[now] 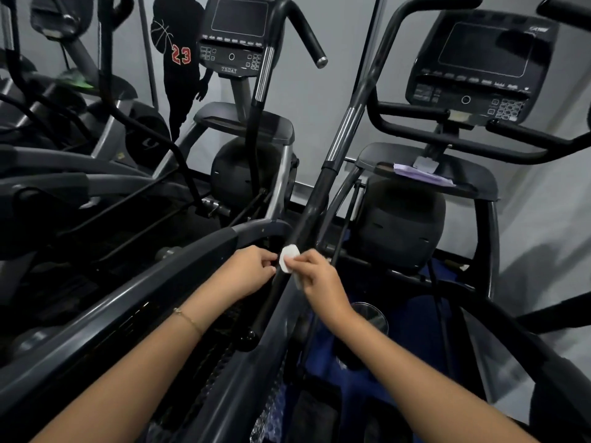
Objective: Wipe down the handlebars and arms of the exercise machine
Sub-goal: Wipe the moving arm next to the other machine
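One small white wipe sits just below the centre of the view, pressed flat on the black swing arm of the exercise machine, which runs from 7 o'clock up toward 1 o'clock. The right hand, at the wipe's 4 o'clock, pinches it between thumb and curled fingertips. The left hand, at its 9 o'clock, has its fingers curled against the arm's edge. I cannot tell whether it grips the tube or the wipe's near edge.

The wipe covers only a patch of a round tube, so a stroke along the tube could roll it off or miss the far side. If it slips, it probably drops into the dark gap below, toward 6 o'clock. The arm probably pivots, so pressing without a firm left-hand hold could swing it away. The chrome section at 12 o'clock and the handlebar above it look like a long reach from here.
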Motion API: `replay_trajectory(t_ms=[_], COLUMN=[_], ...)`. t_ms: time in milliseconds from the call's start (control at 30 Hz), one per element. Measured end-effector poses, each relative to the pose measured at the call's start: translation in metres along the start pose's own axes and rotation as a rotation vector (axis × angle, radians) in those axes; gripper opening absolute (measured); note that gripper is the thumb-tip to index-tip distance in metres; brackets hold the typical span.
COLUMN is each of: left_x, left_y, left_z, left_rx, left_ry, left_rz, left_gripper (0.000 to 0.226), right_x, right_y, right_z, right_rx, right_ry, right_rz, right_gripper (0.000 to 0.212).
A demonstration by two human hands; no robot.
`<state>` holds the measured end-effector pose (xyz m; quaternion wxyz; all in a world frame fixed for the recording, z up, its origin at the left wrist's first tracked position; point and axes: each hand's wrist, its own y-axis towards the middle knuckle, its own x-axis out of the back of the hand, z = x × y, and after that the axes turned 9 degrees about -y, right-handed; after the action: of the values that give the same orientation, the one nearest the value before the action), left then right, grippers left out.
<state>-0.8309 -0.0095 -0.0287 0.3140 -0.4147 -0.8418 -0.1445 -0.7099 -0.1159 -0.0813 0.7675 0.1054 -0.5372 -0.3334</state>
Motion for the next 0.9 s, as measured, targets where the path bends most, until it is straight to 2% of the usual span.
replay_trajectory(t_ms=[167, 300, 400, 533, 633, 733, 900], left_x=[-0.003, -0.004, -0.006, -0.003, -0.002, -0.002, -0.004], left_y=[0.010, 0.020, 0.025, 0.028, 0.031, 0.033, 0.034], left_z=[-0.003, -0.007, -0.010, -0.009, -0.009, -0.009, -0.006], left_rx=[0.003, 0.009, 0.008, 0.011, 0.018, -0.003, -0.043], left_ry=[0.055, 0.057, 0.125, 0.153, 0.155, 0.181, 0.232], left_rz=[0.002, 0.009, 0.018, 0.051, 0.067, 0.070, 0.071], left_gripper=[0.040, 0.047, 0.048, 0.050, 0.049, 0.050, 0.052], right_x=[-0.003, 0.000, 0.002, 0.004, 0.000, -0.009, -0.014], right_y=[0.007, 0.060, 0.095, 0.119, 0.105, 0.064, 0.040], right_z=[-0.015, -0.040, -0.059, -0.074, -0.069, -0.057, -0.057], right_rx=[0.072, -0.080, -0.101, -0.028, -0.009, 0.122, 0.206], right_ry=[-0.008, -0.072, -0.155, -0.301, -0.336, -0.278, -0.192], right_rz=[-0.004, 0.029, 0.105, 0.176, 0.089, -0.046, -0.105], right_gripper=[0.028, 0.018, 0.017, 0.029, 0.028, 0.030, 0.037])
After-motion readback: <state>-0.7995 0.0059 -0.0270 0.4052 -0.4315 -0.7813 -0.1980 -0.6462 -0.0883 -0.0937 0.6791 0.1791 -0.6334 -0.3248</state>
